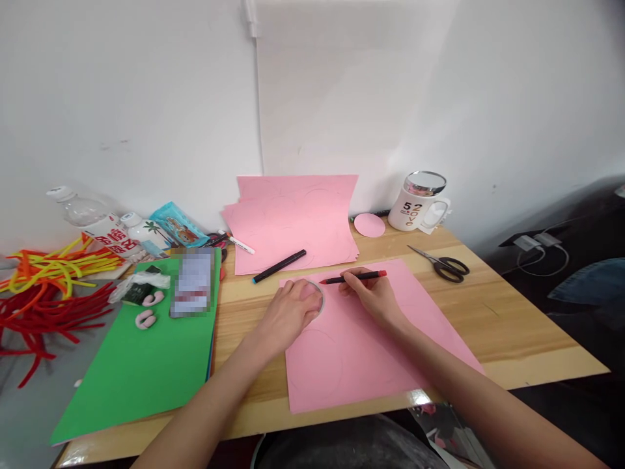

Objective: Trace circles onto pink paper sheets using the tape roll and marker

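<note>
A pink sheet (361, 345) with faint drawn circles lies on the wooden table in front of me. My left hand (291, 311) presses a small round disc (319, 303) flat onto the sheet's upper left part, its fingers curled over it. My right hand (374, 296) holds a black pen with red ends (336, 280), the tip pointing left and close to the disc's edge. Whether the tip touches the paper is too small to tell. Behind my hands, a black marker (279, 266) rests partly on more pink sheets (297, 221).
Black-handled scissors (452, 268) lie right of the sheet. A white mug (413, 208) and a pink paper circle (370, 225) stand near the wall. On the left are a green sheet (141, 365), a phone (193, 283), bottles (90, 215) and red and yellow strips (58, 299).
</note>
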Tool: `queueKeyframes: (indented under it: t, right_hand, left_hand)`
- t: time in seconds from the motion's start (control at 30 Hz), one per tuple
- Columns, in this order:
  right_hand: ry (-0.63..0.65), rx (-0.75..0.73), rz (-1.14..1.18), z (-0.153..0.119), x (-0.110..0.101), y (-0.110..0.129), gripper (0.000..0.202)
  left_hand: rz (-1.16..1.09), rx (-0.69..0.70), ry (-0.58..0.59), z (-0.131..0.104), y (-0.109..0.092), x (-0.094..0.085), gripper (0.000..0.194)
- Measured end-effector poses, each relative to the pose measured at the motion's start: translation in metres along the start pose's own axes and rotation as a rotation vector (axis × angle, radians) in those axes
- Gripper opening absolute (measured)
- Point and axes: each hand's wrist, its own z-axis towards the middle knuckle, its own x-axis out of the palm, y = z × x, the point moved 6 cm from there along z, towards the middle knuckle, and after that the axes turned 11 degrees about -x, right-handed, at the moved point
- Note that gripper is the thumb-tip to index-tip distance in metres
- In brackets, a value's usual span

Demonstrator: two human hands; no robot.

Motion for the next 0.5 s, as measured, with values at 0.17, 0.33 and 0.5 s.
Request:
queueKeyframes:
  t: [0.17,0.33,0.5]
  right_hand:
    - [0.022,-0.031,-0.12,-0.001,0.0,0.004,0.025]
    - [0.049,-0.042,-0.218,-0.004,0.0,0.013,0.02]
    - [0.073,-0.049,-0.292,-0.018,-0.004,0.017,0.019]
  left_hand:
    - [-0.044,0.051,0.094,0.002,0.0,-0.003,0.018]
    - [-0.074,-0.017,0.24,0.004,0.0,-0.01,0.017]
    - [-0.057,-0.07,0.312,0.007,-0.001,-0.014,0.014]
